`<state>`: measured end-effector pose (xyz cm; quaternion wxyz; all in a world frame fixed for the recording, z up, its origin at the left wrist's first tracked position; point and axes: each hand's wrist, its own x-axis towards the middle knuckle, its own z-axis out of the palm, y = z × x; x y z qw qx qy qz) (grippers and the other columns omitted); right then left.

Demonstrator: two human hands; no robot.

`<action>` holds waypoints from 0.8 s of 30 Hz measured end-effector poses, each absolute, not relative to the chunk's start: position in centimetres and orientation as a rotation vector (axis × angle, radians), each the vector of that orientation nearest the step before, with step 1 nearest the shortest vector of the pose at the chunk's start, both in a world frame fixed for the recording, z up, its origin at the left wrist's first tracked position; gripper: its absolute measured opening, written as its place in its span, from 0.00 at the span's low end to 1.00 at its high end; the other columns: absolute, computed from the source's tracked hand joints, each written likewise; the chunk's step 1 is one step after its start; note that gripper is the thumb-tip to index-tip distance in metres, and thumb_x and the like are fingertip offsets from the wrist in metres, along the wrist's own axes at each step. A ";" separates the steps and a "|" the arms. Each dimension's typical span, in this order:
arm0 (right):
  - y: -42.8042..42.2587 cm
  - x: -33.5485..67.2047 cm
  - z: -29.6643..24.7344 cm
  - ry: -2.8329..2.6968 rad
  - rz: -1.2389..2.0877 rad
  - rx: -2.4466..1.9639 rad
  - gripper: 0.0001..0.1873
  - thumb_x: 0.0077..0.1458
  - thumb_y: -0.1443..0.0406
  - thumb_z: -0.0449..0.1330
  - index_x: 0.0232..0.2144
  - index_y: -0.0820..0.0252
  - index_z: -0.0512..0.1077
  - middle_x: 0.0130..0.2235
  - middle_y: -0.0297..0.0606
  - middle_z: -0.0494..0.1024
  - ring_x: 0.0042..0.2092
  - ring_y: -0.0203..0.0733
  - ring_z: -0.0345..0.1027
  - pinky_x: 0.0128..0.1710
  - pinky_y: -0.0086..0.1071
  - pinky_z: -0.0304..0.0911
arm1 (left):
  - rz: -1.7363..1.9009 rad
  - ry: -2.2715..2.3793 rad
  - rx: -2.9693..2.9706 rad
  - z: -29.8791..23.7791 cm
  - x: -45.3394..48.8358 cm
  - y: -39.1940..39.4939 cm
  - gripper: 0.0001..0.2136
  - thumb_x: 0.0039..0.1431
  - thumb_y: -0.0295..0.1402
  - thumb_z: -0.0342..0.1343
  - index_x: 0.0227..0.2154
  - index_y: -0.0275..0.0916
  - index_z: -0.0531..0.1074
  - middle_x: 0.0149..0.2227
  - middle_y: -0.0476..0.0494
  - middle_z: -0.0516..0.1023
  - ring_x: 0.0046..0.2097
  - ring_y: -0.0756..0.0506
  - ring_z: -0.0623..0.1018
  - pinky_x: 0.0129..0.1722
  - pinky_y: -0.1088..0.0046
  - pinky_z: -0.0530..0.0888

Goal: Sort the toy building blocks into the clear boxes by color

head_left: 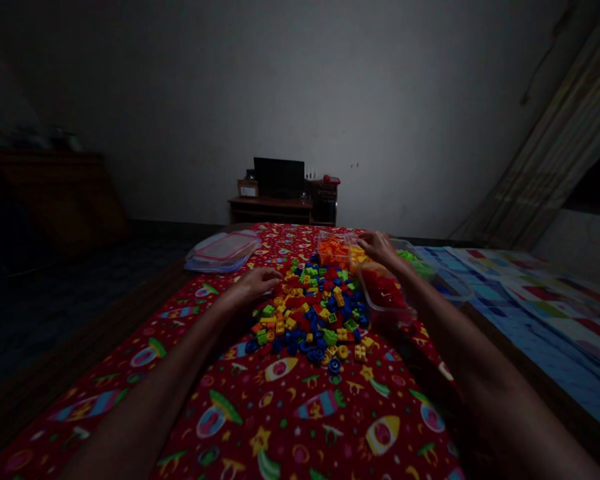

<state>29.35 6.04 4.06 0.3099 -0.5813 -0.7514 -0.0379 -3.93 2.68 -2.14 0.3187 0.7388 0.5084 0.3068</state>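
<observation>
I have the right hand (379, 248) bent down over the rim of a clear plastic tub of yellow pieces (352, 268); its fingertips are down among the contents, so I cannot tell whether they grip anything. The left hand (253, 283) lies at the near-left edge of a mixed pile of red, blue, green and yellow plastic building blocks (313, 310), fingers loosely bent, a narrow gap between them and the thumb.

Taking that pile as my clock's centre, I see the left hand between nine and ten and the right between one and two. At one o'clock, just beside the yellow tub, stands a clear tub of orange pieces (321, 236). Close to the pile, between two and three, I have a clear tub of red pieces (387, 317); beyond it come a clear tub of green pieces (405, 242) and, at three, a clear tub holding something blue (461, 295). Stacked clear lids (223, 248) lie at ten. Everything rests on a red rocket-print cloth (280, 413). Farther off, near twelve, is a black monitor (279, 177).
</observation>
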 end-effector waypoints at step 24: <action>-11.4 26.1 -5.7 -2.691 -0.268 -0.799 0.31 0.56 0.60 0.57 0.61 0.56 0.55 0.67 0.53 0.36 0.66 0.56 0.30 0.59 0.52 0.50 | 0.671 1.335 2.545 -8.6 -1.9 -8.7 0.48 0.44 0.54 0.59 0.64 0.46 0.41 0.67 0.32 0.36 0.65 0.27 0.42 0.58 0.42 0.53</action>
